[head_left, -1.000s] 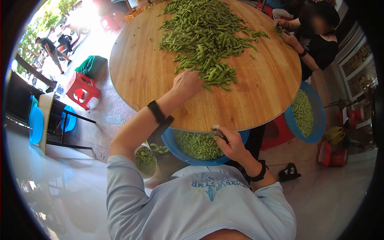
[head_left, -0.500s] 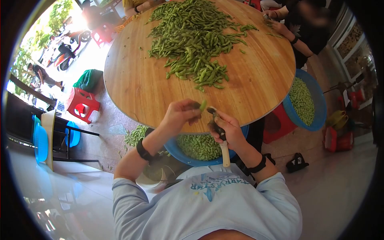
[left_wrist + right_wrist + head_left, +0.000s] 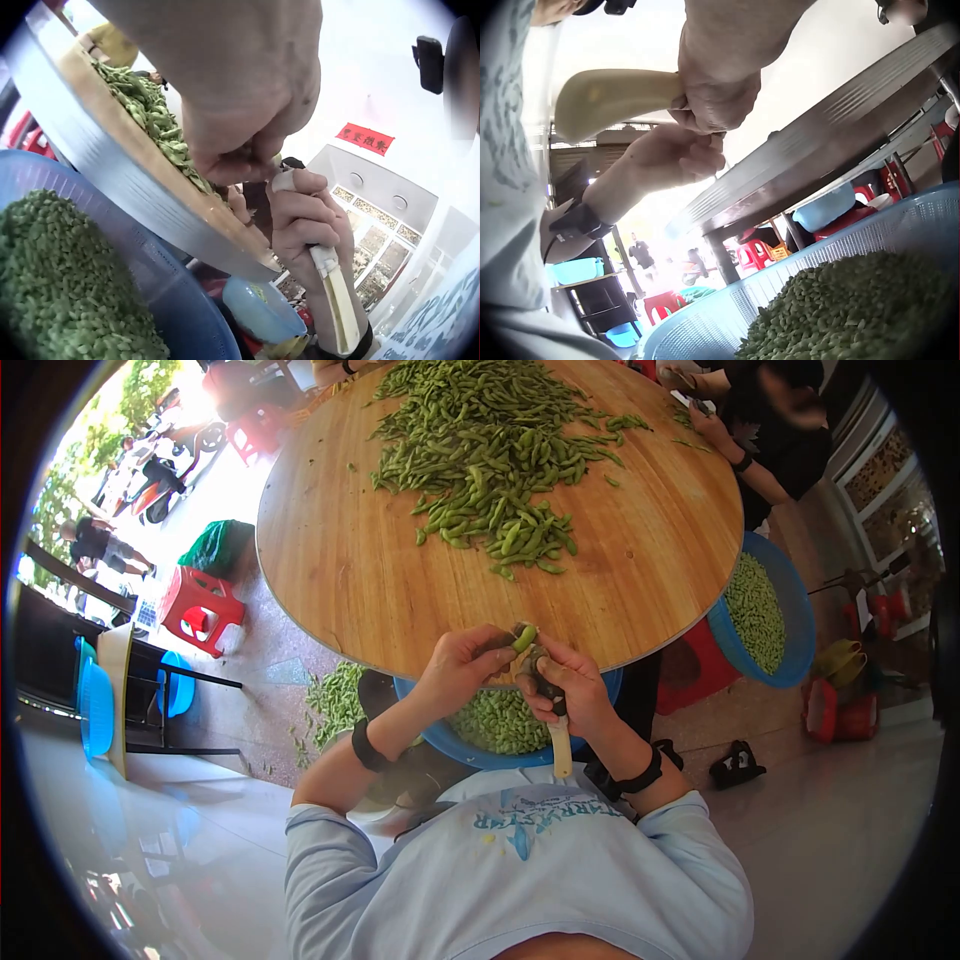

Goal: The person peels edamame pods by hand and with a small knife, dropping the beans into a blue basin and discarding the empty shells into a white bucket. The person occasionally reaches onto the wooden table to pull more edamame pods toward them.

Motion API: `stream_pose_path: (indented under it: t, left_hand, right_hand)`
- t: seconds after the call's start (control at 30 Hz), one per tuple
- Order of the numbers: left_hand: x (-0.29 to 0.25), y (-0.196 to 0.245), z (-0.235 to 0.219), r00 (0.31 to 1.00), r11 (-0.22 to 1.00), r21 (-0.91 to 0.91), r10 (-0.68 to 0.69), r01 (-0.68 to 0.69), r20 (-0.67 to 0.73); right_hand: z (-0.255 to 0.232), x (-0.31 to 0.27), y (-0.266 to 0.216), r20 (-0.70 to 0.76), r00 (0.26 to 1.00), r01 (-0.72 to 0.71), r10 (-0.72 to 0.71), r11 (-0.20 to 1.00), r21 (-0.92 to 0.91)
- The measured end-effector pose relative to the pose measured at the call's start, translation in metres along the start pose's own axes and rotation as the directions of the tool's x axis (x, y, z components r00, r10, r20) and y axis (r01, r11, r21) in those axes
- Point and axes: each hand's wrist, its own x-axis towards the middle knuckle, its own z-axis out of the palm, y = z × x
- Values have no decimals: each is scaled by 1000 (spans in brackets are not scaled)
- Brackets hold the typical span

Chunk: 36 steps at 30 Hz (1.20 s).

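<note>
Just over the near edge of the round wooden table, my left hand pinches a green edamame pod between thumb and fingertips. My right hand is close beside it, fingers curled round a tool with a flat, pale handle that points back toward my shirt. Its working end is hidden at the fingers and the pod. In the left wrist view, white tape wraps the right thumb. Beneath both hands sits a blue basket of shelled beans. A large heap of pods covers the table's middle.
To the right, a second blue basket of shelled beans stands near another person working at the table. Left of the table are a red stool and, on the floor, a scatter of green pods.
My left hand has come back from the pod heap to the table's near edge with a pod, meeting the right hand. The right hand has turned, bringing the pale handle into view.
</note>
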Motion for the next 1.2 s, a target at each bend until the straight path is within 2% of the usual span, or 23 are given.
stream_pose_path:
  t: [0.13, 0.27, 0.3, 0.33, 0.37, 0.4, 0.47, 0.6, 0.67, 0.7, 0.77, 0.8, 0.83, 0.87, 0.9, 0.93, 0.97, 1.0, 1.03, 1.07, 1.1, 1.17, 1.2]
  left_hand:
    - [-2, -2, 1, 990, 982, 132, 139, -138, 3]
    - [-4, -4, 0, 946, 883, 353, 324, -308, 13]
    - [-4, -4, 1, 946, 884, 353, 324, -307, 12]
    - [-2, -5, 3, 987, 987, 45, 157, -156, -19]
    - [-2, -6, 3, 1000, 963, -268, -16, 16, 4]
    - [-1, -10, 0, 1000, 963, -269, -18, 18, 2]
    - [2, -16, -8, 978, 876, -447, -114, 181, 174]
    - [-1, -17, -10, 976, 944, -326, 28, 45, 215]
    - [-3, -14, -6, 948, 758, -604, -62, 248, 312]
    - [-3, -15, -5, 950, 757, -607, -60, 243, 306]
    - [-1, -18, -2, 913, 599, -721, -46, 349, 404]
    - [-1, -15, 0, 915, 598, -723, -46, 346, 400]
    - [-1, -10, 2, 930, 628, -698, -130, 345, 342]
    - [-1, -6, 3, 936, 656, -670, -212, 348, 279]
    - [-3, -6, 3, 936, 655, -670, -213, 349, 279]
    - [-4, -6, 4, 978, 911, -367, -139, 188, 157]
    - [-6, -5, 5, 997, 1000, 14, -18, 17, 72]
    - [-7, -3, 6, 997, 1000, 13, -20, 19, 71]
    - [-9, 1, 8, 960, 896, 353, 278, -268, 23]
    - [-9, 4, 9, 832, 603, 649, 549, -464, 84]
    - [-9, 5, 9, 831, 602, 650, 549, -464, 85]
    - [-9, 7, 9, 727, 376, 754, 659, -539, 191]
    - [-9, 8, 12, 726, 374, 754, 661, -541, 193]
  right_hand:
    - [-4, 0, 2, 28, 1000, -8, 9, 1000, -30]
    - [6, -2, 7, -129, 990, 37, -57, 988, -147]
    - [7, -2, 8, -182, 980, 50, -84, 981, -185]
    - [4, -2, 7, -182, 980, 48, -82, 982, -185]
    - [-1, -2, 7, -117, 992, 32, -48, 989, -141]
    - [-5, -2, 6, -50, 999, 13, -18, 995, -98]
    - [-7, -3, 4, -20, 1000, -16, 15, 998, -58]
    - [-5, -7, -1, 30, 994, -109, 107, 990, 83]
    - [-4, -8, -1, 65, 993, -103, 97, 990, 97]
    - [-4, -8, 0, 98, 992, -95, 83, 989, 116]
    - [-13, -5, 5, 132, 985, -138, 113, 970, 200]
    - [-14, -4, 7, 164, 977, -177, 134, 943, 283]
    - [-14, -3, 7, 167, 977, -180, 136, 942, 283]
    - [-14, -2, 7, 62, 990, -140, 128, 956, 259]
    - [-13, -1, 7, -45, 992, -102, 115, 968, 231]
    - [-12, 0, 7, -45, 992, -101, 114, 968, 230]
    - [-11, 0, 8, -74, 990, -98, 117, 968, 232]
    - [-11, -1, 10, -104, 987, -95, 123, 967, 236]
    - [-10, -1, 10, -105, 987, -96, 124, 966, 239]
    - [-8, -1, 9, -94, 987, -103, 127, 968, 228]
    - [-7, 0, 9, -84, 988, -109, 130, 970, 216]
    - [-5, -1, 9, -93, 988, -102, 124, 972, 212]
    - [-4, -1, 9, -99, 988, -93, 115, 974, 205]
